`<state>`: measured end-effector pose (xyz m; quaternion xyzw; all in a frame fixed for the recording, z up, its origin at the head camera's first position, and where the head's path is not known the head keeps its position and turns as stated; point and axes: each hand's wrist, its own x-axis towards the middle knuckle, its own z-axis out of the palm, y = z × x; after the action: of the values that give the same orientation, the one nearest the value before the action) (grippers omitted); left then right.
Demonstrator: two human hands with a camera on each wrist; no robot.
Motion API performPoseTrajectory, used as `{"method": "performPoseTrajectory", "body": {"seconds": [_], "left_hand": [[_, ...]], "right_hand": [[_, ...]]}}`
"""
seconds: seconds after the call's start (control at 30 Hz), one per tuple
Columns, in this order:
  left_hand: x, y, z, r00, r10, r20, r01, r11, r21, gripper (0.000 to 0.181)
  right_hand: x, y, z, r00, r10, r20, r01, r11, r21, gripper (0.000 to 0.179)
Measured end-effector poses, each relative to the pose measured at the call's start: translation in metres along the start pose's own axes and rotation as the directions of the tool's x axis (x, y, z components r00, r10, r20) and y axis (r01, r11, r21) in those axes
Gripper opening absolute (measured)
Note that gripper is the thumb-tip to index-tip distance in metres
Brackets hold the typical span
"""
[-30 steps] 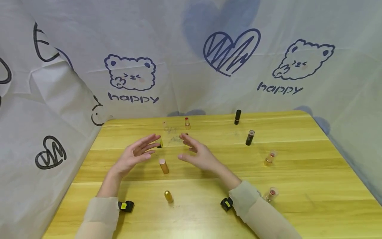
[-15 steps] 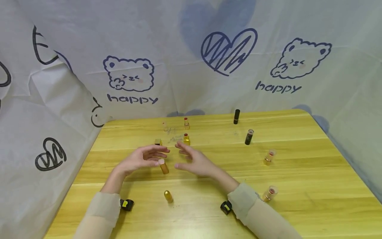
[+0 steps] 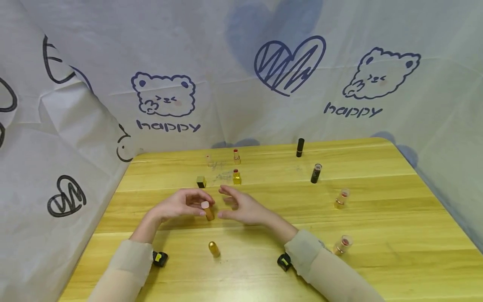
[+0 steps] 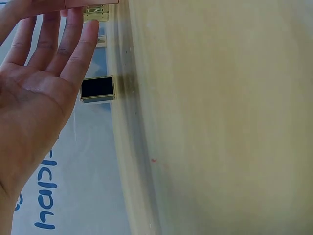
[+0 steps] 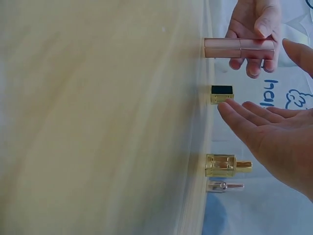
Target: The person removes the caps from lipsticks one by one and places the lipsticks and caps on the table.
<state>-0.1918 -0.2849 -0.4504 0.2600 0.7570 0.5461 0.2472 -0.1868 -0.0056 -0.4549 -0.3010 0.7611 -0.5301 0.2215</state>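
Observation:
A closed rose-gold lipstick tube (image 3: 209,212) stands upright on the wooden table. My left hand (image 3: 183,205) is around it, thumb at its near left side and fingers behind it. In the right wrist view the tube (image 5: 239,48) crosses in front of the left fingers, the thumb tip right at its edge. My right hand (image 3: 243,207) hovers just right of the tube, fingers parted and holding nothing. Beyond the hands are a black-and-gold square cap (image 3: 201,182) and an uncapped gold lipstick (image 3: 236,177) with a red tip.
A gold bullet-shaped tube (image 3: 214,249) stands near me. Farther back are an uncapped rose-gold lipstick (image 3: 237,157) and a clear cap (image 3: 209,161). Along the right stand a black tube (image 3: 299,147), a dark clear-topped lipstick (image 3: 316,173) and clear-capped lipsticks (image 3: 341,199). A printed cloth hangs behind.
My left hand has come nearer and lower, from the square cap to around the rose-gold tube. My right hand has also come nearer, uncovering the gold lipstick. The tubes stay in place.

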Motion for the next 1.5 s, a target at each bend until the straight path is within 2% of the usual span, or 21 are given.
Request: {"method": "performPoseTrajectory", "body": {"seconds": [0.27,0.57,0.8,0.93,1.17,1.5], "left_hand": [[0.0,-0.001,0.0,1.0,0.009,-0.001,-0.009,1.0,0.025,0.031],[0.0,-0.001,0.0,0.999,0.017,-0.03,-0.016,0.999,0.04,0.031],[0.0,0.003,0.002,0.996,0.006,-0.088,-0.001,0.998,0.067,0.033],[0.001,0.005,0.003,0.993,0.005,-0.114,0.0,0.999,0.048,0.034],[0.002,0.008,0.003,0.988,0.045,-0.146,-0.045,0.999,0.004,0.035],[0.006,0.012,0.004,0.98,0.065,-0.188,-0.075,0.996,-0.046,0.035]], "right_hand": [[0.006,0.001,0.003,0.999,0.029,0.034,-0.03,0.999,0.018,0.087],[0.013,0.0,0.008,0.996,0.068,0.052,-0.067,0.997,-0.025,0.09],[0.015,-0.003,0.011,0.995,0.081,0.058,-0.078,0.996,-0.05,0.09],[0.017,-0.002,0.014,0.995,0.082,0.055,-0.079,0.995,-0.067,0.088],[0.019,-0.002,0.016,0.997,0.061,0.047,-0.059,0.997,-0.04,0.073],[0.019,-0.001,0.018,0.996,0.082,0.047,-0.077,0.993,-0.094,0.056]]}}
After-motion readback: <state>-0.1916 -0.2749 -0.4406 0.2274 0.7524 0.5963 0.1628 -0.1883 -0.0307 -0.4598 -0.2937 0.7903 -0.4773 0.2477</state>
